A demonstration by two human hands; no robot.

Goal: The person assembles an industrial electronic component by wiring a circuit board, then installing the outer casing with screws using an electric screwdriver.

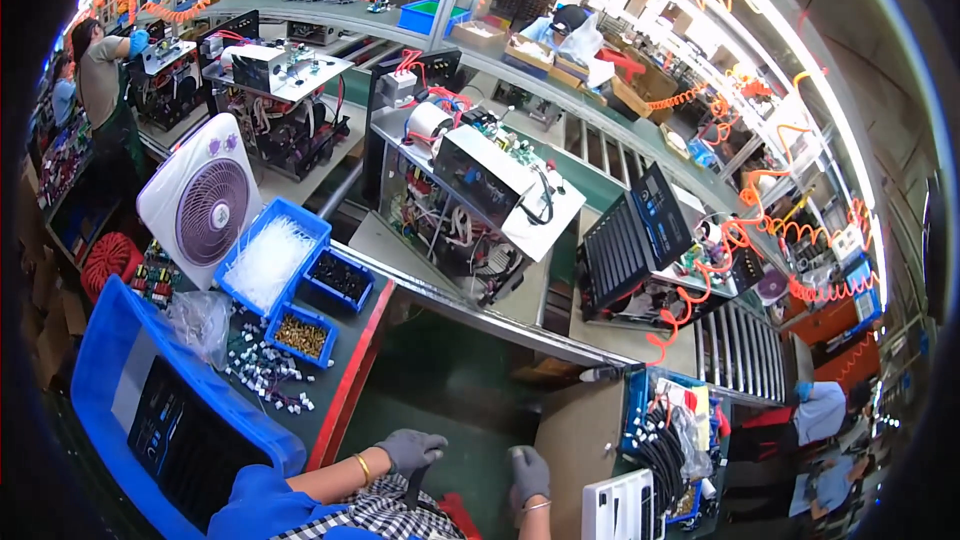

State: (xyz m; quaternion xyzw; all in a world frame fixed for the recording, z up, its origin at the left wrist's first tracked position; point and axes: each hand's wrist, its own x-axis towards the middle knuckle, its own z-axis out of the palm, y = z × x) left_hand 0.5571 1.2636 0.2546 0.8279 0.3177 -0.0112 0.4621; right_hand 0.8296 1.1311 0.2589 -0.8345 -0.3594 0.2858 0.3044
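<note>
My left hand (412, 451), in a grey glove, is over my lap with its fingers curled together. A dark strip (414, 488) hangs just under it, against black-and-white checked cloth (385, 512); whether the fingers hold it is not clear. To the right, my right hand (529, 475), also gloved, is curled closed with nothing visible in it. Both hands are apart from the bench. Ahead, on the line, is an opened machine unit (450, 190) with a white metal plate, a circuit board and wiring. Another unit with a black slatted panel (635, 225) stands to its right.
At left are a white fan (205, 202), a blue bin of white ties (268, 258), a bin of brass fittings (302, 335), loose connectors (265, 370) and a large blue tub (110, 370). Black cables (655, 450) lie at right. Orange coiled hoses (745, 225) hang overhead. Other people work farther off.
</note>
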